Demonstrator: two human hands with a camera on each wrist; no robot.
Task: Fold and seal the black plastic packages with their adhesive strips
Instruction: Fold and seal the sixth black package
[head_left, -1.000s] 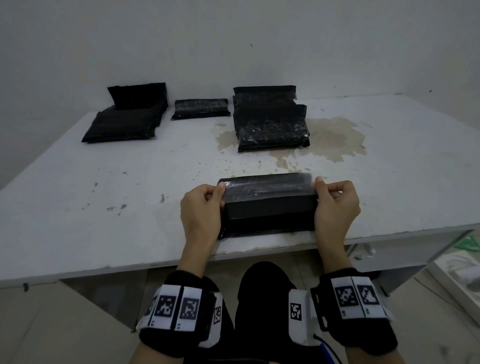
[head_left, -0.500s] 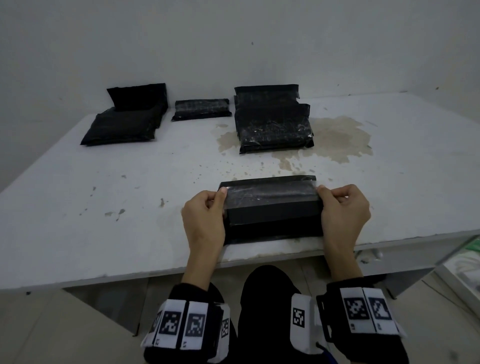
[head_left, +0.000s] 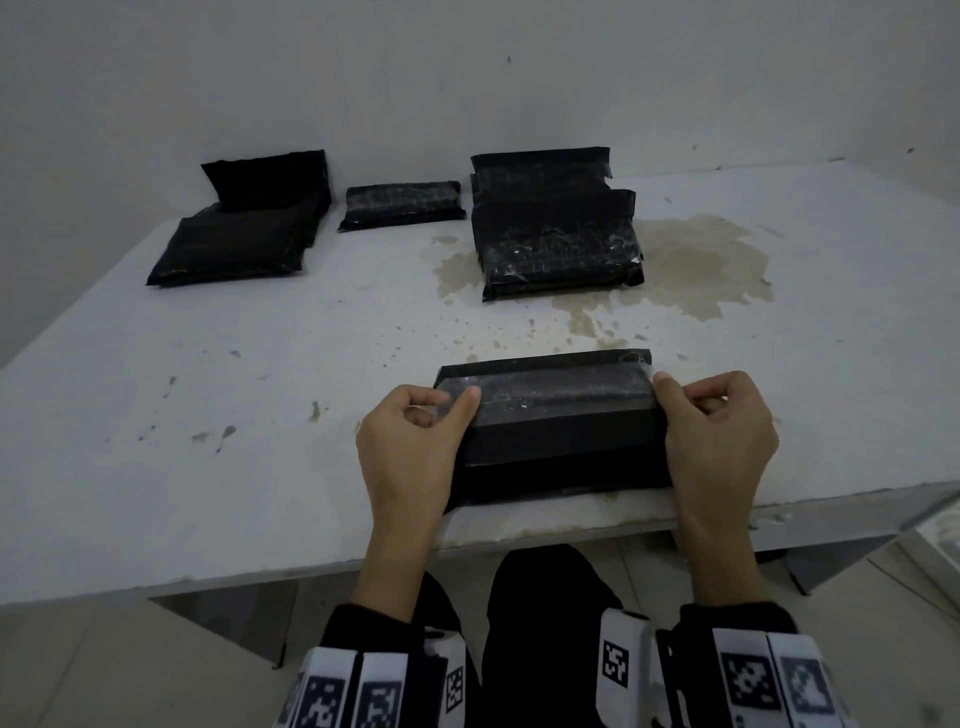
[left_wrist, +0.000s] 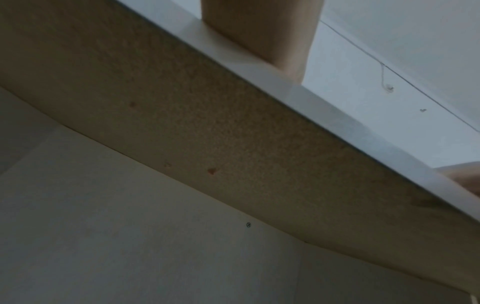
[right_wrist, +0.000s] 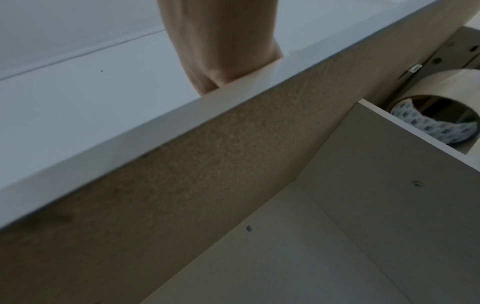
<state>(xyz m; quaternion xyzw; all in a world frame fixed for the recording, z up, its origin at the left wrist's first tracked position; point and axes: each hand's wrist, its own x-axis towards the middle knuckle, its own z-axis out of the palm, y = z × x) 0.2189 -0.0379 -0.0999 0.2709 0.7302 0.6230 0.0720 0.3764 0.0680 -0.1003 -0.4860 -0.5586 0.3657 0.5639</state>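
Note:
A black plastic package (head_left: 556, 436) lies at the near edge of the white table (head_left: 260, 441), its flap with a shiny adhesive strip (head_left: 561, 392) folded toward me. My left hand (head_left: 415, 436) pinches the flap's left end between thumb and curled fingers. My right hand (head_left: 722, 431) pinches the right end the same way. In both wrist views only a forearm over the table's edge shows; the fingers and the package are hidden there.
At the back of the table lie a puffy black package (head_left: 244, 228) on the left, a small flat one (head_left: 402, 205) in the middle and a stack of black packages (head_left: 556, 228) on a brown stain. A tape roll (right_wrist: 439, 115) sits in a compartment under the table's right side.
Both hands have held the flap's ends throughout and have drawn it slightly nearer over the package. The camera has tilted a little; the other packages have not moved.

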